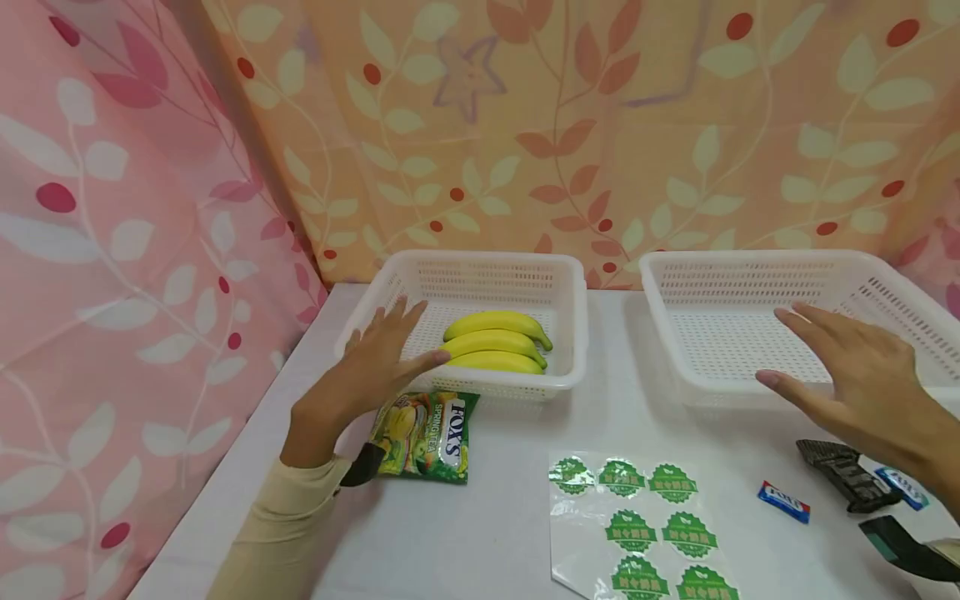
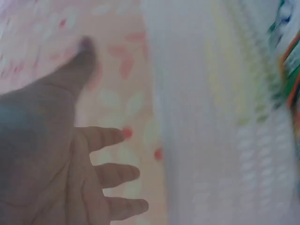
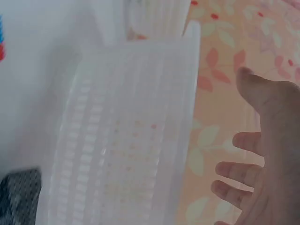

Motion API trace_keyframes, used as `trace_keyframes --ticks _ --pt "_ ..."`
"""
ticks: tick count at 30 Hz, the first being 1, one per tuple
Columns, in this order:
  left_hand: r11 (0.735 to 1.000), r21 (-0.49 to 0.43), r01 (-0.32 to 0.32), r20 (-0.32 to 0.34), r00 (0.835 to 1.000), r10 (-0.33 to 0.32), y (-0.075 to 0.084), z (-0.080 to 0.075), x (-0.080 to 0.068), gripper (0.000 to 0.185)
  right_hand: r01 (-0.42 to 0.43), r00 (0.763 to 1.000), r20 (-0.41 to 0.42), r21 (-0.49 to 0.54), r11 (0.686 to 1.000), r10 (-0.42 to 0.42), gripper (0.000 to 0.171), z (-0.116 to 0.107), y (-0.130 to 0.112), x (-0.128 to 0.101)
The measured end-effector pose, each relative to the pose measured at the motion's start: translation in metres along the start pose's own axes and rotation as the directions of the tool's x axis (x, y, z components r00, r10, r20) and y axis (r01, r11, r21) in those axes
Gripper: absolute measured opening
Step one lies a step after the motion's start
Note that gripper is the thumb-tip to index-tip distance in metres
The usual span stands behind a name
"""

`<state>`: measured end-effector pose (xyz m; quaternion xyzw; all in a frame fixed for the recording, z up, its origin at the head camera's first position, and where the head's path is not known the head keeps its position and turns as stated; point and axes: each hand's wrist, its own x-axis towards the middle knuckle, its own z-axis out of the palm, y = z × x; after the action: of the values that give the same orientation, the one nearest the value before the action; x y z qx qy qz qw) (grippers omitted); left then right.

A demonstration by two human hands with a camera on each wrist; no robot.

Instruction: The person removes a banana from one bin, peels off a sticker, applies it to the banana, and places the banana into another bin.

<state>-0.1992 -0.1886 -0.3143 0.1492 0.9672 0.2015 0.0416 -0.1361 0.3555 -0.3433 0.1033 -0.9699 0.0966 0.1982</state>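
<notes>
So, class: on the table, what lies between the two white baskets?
In the head view, nothing: only bare white table separates the left basket, holding bananas, from the right basket.

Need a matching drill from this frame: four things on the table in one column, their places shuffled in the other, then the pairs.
Things:
1. bananas
2. candy bag
3. sticker sheet
4. right basket

Places:
A. flat on the table near the front edge, between the two hands
B. under the open right hand, nothing inside
C. inside the left basket
D. on the table just in front of the left basket, by the left hand

Pairs: 1-C, 2-D, 3-A, 4-B
</notes>
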Motion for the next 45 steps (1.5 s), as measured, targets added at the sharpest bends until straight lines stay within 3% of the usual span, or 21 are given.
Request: trace_keyframes --ticks 2,9,13,17,23,28,32,35,37,42,45 --pt "0.999 -0.038 0.017 -0.008 1.000 -0.018 -0.010 -0.010 0.002 0.101 0.024 1.000 -0.007 0.055 0.998 -0.023 0.082 -0.002 -0.009 0.004" --pt "0.978 -0.205 -0.046 -0.052 0.998 0.036 -0.056 -0.027 0.009 0.092 0.092 0.996 -0.002 0.239 0.967 -0.094 0.071 -0.006 -0.041 0.019" --pt "0.963 -0.268 0.001 -0.030 1.000 -0.009 -0.077 -0.027 0.008 0.094 0.137 0.990 -0.005 0.260 0.956 -0.141 0.071 -0.004 -0.064 0.030" --pt "0.961 -0.275 0.017 0.001 1.000 -0.018 -0.089 -0.024 0.007 0.098 0.191 0.981 -0.014 0.280 0.941 -0.195 0.063 0.000 -0.090 0.044" --pt "0.954 -0.299 -0.025 -0.012 1.000 0.023 -0.092 -0.019 0.011 0.095 0.267 0.959 -0.005 0.351 0.898 -0.283 0.047 0.011 -0.122 0.068" --pt "0.949 -0.314 -0.040 -0.010 0.999 0.039 -0.094 -0.018 0.014 0.098 0.176 0.951 0.134 0.502 0.847 -0.277 0.041 0.020 -0.145 0.093" --pt "0.951 -0.308 -0.034 -0.008 0.999 0.034 -0.097 -0.017 0.016 0.103 0.074 0.930 0.256 0.573 0.816 -0.264 0.043 0.027 -0.161 0.114" --pt "0.950 -0.310 -0.029 -0.004 1.000 0.029 -0.098 -0.016 0.017 0.105 0.017 0.902 0.335 0.603 0.798 -0.272 0.044 0.033 -0.172 0.129" --pt "0.950 -0.312 -0.019 -0.001 1.000 0.020 -0.099 -0.016 0.016 0.107 -0.032 0.871 0.400 0.627 0.778 -0.286 0.046 0.038 -0.178 0.139" --pt "0.946 -0.323 0.007 0.007 1.000 -0.006 -0.099 -0.018 0.012 0.111 -0.189 0.758 0.571 0.655 0.731 -0.316 0.054 0.053 -0.191 0.165" --pt "0.946 -0.324 0.016 0.012 1.000 -0.013 -0.099 -0.018 0.011 0.111 -0.258 0.696 0.643 0.641 0.723 -0.321 0.059 0.061 -0.197 0.175"
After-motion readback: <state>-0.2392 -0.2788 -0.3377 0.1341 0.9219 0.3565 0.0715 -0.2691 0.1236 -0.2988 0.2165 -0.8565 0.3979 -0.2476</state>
